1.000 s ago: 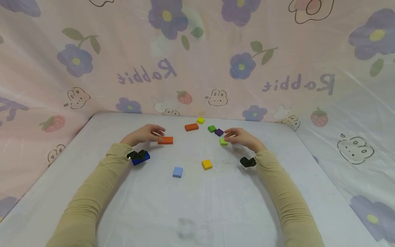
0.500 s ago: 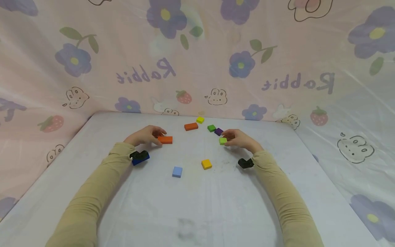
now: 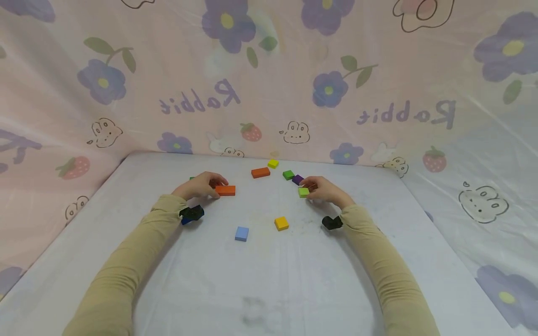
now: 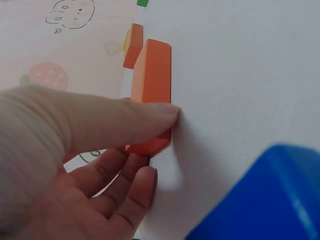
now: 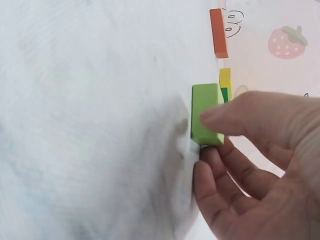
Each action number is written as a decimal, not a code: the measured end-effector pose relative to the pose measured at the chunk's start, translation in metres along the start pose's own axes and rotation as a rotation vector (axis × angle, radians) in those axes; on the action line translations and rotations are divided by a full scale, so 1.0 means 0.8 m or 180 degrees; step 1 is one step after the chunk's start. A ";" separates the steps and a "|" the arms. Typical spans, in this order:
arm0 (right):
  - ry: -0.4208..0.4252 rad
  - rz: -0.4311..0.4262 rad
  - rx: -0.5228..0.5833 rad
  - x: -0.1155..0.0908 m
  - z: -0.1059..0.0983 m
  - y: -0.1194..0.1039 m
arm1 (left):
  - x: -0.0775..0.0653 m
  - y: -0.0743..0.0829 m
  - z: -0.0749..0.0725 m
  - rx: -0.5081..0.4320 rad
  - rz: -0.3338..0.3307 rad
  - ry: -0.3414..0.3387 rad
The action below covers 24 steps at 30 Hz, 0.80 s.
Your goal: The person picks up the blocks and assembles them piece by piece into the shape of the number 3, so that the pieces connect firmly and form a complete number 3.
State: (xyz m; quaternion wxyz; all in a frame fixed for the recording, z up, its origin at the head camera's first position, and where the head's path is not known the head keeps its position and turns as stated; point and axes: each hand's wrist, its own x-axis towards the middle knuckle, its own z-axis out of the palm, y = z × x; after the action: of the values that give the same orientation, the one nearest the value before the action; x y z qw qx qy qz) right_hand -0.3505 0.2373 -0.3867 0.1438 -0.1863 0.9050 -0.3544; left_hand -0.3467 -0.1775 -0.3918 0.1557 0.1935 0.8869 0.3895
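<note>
My left hand (image 3: 196, 185) pinches the near end of an orange block (image 3: 226, 191) at left centre, thumb on the near side. In the left wrist view the thumb crosses the orange block (image 4: 155, 75), and the other fingers lie behind and below. Across the table, my right hand (image 3: 327, 190) pinches a light green block (image 3: 303, 192); its thumb lies on the green face (image 5: 204, 95) in the right wrist view. Just beyond the right fingertips sits a purple block (image 3: 297, 179). Under the left wrist lies a dark blue block (image 4: 270, 200), partly hidden in the head view.
Farther back are another orange block (image 3: 260, 172), a yellow block (image 3: 273, 164) and a green block (image 3: 288, 175). A light blue block (image 3: 241, 234) and an amber block (image 3: 281, 223) lie nearer. Another green piece (image 3: 191, 178) peeks out behind the left hand. Patterned curtain (image 3: 269, 93) surrounds the table.
Both hands have closed in: the left thumb and fingers came onto the orange block, the right ones onto the light green block. The blocks have hardly moved.
</note>
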 end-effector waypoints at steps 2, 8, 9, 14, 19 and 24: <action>0.0014 -0.0012 -0.0018 0.001 0.001 0.000 | 0.000 0.000 0.000 0.0013 -0.0015 -0.0009; 0.0045 0.0017 -0.0006 0.002 0.002 0.001 | 0.003 -0.003 0.001 0.0028 0.0009 -0.0012; 0.0054 0.0024 -0.0006 0.003 0.002 0.001 | 0.004 -0.003 0.001 0.0041 0.0036 -0.0005; 0.0059 -0.0005 -0.0103 0.003 0.002 0.002 | 0.004 -0.005 0.001 0.0172 0.0137 0.0037; 0.0056 0.0010 -0.0158 0.003 -0.001 -0.002 | 0.001 -0.002 0.001 0.0206 0.0163 0.0034; 0.0070 -0.0129 -0.0158 0.005 -0.004 -0.010 | 0.005 0.007 0.001 0.0184 0.0198 0.0027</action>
State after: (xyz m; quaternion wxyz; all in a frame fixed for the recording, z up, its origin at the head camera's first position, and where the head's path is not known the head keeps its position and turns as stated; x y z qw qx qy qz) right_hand -0.3531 0.2321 -0.3794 0.1221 -0.2043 0.9110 -0.3367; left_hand -0.3486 -0.1721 -0.3885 0.1341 0.2237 0.8920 0.3691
